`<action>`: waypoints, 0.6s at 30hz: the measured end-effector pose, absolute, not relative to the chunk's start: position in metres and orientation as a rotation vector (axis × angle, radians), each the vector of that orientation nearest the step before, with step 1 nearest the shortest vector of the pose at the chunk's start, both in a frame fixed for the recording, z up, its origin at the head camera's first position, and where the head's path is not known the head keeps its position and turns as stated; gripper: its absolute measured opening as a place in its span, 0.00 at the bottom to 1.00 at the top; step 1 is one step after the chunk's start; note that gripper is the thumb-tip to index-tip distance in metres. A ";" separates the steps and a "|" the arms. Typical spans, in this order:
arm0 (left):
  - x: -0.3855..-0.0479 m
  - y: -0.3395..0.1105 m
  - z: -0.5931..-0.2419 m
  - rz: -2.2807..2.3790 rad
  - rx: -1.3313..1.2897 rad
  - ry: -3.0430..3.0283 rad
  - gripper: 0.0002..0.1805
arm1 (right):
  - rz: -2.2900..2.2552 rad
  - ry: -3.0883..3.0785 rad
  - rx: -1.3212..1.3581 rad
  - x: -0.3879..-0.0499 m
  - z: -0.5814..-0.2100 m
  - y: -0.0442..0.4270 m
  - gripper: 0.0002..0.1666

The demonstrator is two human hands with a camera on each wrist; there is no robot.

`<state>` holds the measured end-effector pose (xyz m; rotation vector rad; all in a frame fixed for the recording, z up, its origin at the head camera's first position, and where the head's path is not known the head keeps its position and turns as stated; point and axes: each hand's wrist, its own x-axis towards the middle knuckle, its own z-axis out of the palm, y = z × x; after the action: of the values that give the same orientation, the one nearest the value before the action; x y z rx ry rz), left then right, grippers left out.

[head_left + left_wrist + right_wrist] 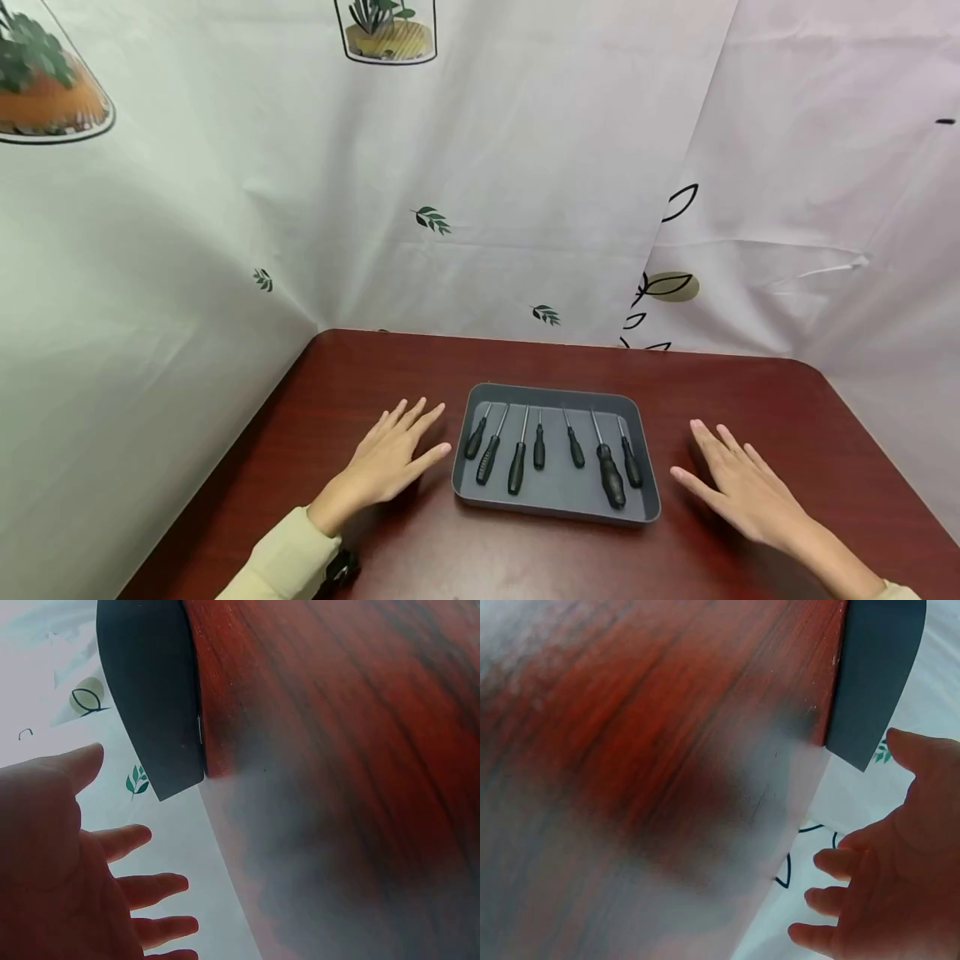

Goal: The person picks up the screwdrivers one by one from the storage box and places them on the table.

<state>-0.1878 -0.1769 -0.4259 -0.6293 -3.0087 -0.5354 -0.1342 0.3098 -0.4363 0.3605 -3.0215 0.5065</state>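
So, the screwdrivers are all lying in the tray, handles toward the person, shafts pointing at the far side, and nobody's gripping anything. I'd call this a between-moves pause, either right before some handling or right after it; can't tell which from here. The left hand is spread, palm down, thumb just beside the tray's left wall but not touching. The right hand mirrors it on the other side, fingers straight and thumb apart, also clear of the wall. If a tool is next, my guess is it calls for a reach over the rim and a pinch on one handle, without knocking its neighbours.

Headcount, going outward: seven screwdrivers, all black-handled, one tray, two hands, one reddish wood table under the lot. Behind it hangs patterned white cloth with two printed jars partly in frame, plus three small leaf sprigs fully visible.
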 end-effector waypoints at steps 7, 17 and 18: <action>-0.188 -0.177 -0.426 -0.679 -0.681 -2.948 0.35 | 0.528 -3.024 0.349 -0.136 -0.437 0.309 0.47; -0.191 -0.168 -0.430 -0.956 -0.689 -2.937 0.34 | 0.563 -3.012 0.353 -0.138 -0.433 0.310 0.43; -0.192 -0.167 -0.430 -0.982 -0.692 -2.938 0.34 | 0.564 -3.008 0.354 -0.138 -0.432 0.310 0.42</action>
<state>-0.1922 -0.1667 -0.4300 -0.6921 -2.9385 -0.9821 -0.1384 0.3098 -0.4323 0.3541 -3.0082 0.5645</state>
